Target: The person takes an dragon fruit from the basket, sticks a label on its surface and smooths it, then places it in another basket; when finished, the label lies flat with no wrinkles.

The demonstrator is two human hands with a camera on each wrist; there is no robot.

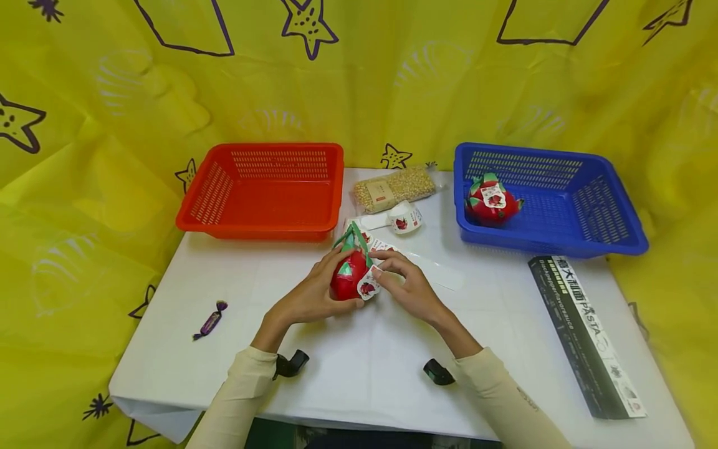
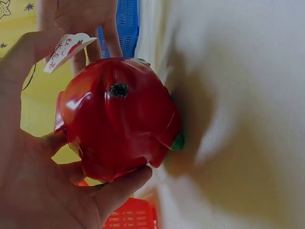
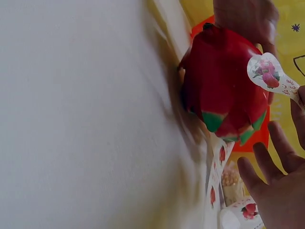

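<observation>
My left hand [image 1: 314, 290] grips a red dragon fruit [image 1: 343, 284] with green-tipped scales, its fingers on the far side and its thumb on the near side. The fruit is just above the table, its dark end showing in the left wrist view. With thumb and fingertip, my right hand [image 1: 412, 288] pinches the narrow end of a white paper sticker [image 3: 265, 71], which bears a dragon fruit picture. The sticker's rounded end lies against or just off the fruit's side; which, I cannot tell. The remaining right fingers [image 3: 274, 164] are spread.
Behind the hands lie a sticker roll [image 1: 405, 218], its printed strip [image 1: 387, 245] and a bag of corn kernels [image 1: 395, 187]. A red basket [image 1: 258, 234] stands left; a blue basket [image 1: 550, 243] right holds another labelled dragon fruit [image 1: 492, 202]. A pasta box [image 1: 586, 337] and wrapped candy [image 1: 210, 321] flank them.
</observation>
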